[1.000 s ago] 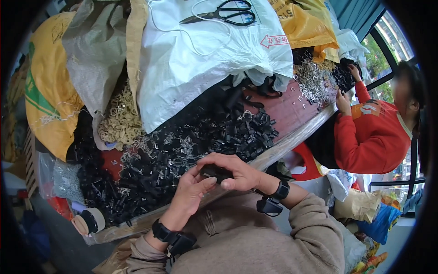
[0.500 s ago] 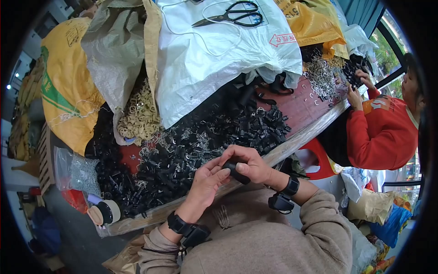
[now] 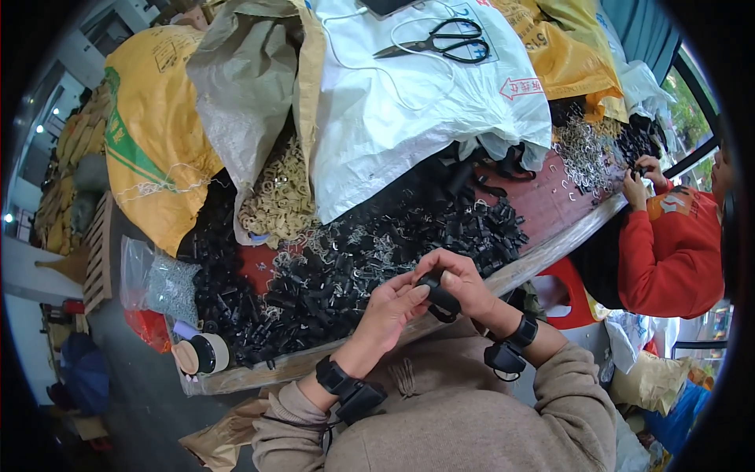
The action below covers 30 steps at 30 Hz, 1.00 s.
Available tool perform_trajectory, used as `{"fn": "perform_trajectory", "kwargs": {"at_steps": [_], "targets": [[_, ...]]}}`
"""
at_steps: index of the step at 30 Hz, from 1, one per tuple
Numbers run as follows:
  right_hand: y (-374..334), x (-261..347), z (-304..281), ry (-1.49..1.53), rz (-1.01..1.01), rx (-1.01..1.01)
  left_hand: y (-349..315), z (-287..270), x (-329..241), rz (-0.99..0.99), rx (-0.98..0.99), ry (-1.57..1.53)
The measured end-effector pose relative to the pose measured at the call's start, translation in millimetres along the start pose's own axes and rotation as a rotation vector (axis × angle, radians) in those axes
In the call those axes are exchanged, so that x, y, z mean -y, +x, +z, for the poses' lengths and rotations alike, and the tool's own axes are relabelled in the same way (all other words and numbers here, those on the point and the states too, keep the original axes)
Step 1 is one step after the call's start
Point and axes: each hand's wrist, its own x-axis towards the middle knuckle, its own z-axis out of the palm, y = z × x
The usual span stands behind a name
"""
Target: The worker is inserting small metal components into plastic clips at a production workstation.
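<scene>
Both my hands meet over the near edge of the table, holding one small black rounded piece [image 3: 442, 300] between them. My left hand [image 3: 391, 315] pinches its left side between thumb and fingers. From above and the right, my right hand [image 3: 462, 285] grips the same piece, with its index finger bent over it. A curved black end hangs below the fingers; the rest of the piece is partly covered. Just beyond my hands spreads a heap of small black parts [image 3: 330, 291], mixed with shiny metal rings.
Scissors [image 3: 448, 43] and a white cord lie on a white sack [image 3: 393, 149]. Beige buckles [image 3: 279, 200] spill from a grey sack. A lidded jar [image 3: 208, 352] stands at the table's left corner. At right, a person in red [image 3: 664, 256] handles black parts beside metal rings [image 3: 583, 153].
The view has shifted, so the table and sacks appear further right. The black piece has turned in my fingers, and its curved lower end now shows. Both hands keep their grip.
</scene>
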Motion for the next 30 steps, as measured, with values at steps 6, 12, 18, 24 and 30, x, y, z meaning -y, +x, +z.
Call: {"fn": "perform_trajectory", "kwargs": {"at_steps": [6, 12, 18, 24, 30], "targets": [[6, 3, -2, -0.012, -0.011, -0.04, 7, 3, -12, -0.057, -0.033, 0.195], [9, 11, 11, -0.07, -0.107, 0.085, 10, 0, -31, 0.25, 0.009, 0.242], [22, 18, 18, -0.138, -0.292, 0.244, 16, 28, -49, 0.244, 0.296, 0.232], [13, 15, 12, -0.115, -0.255, 0.304, 13, 38, -43, 0.217, 0.321, 0.497], [9, 18, 4, -0.126, -0.275, 0.338, 18, 41, -32, 0.211, 0.293, 0.521]]}}
